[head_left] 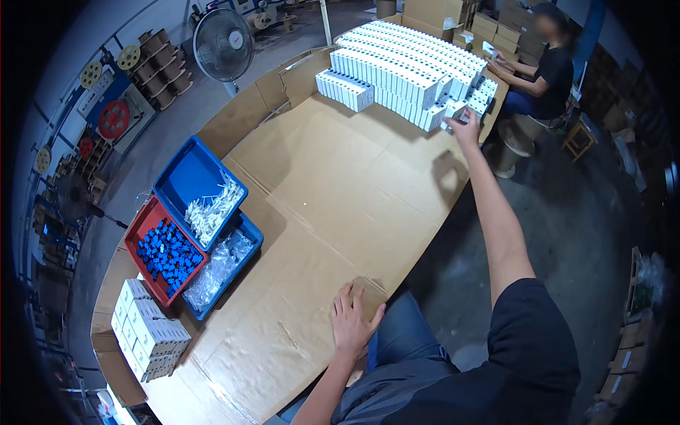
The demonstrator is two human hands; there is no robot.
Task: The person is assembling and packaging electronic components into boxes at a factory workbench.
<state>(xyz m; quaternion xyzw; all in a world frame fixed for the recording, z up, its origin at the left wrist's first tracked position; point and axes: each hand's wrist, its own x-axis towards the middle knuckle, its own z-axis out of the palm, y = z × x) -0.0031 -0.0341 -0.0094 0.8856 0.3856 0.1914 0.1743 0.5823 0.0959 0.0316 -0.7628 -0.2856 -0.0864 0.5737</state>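
My right arm reaches out to the far right of the table, where my right hand point(465, 130) has its thumb and fingers closed on a small white box point(455, 111) at the near end of a large stack. That stack of white boxes point(397, 71) stands in long tight rows with dark marks along their tops. Nearer to me, my left hand point(354, 322) lies with its fingers spread at the front edge of the cardboard-covered table point(319, 205), holding nothing.
On the left are a blue bin point(185, 166) of white pieces, a red bin point(142, 219) of blue parts and another blue bin point(251, 237) of clear plastic. White boxes point(145, 329) are piled near left. A co-worker point(552, 74) sits far right; a fan point(224, 46) stands behind.
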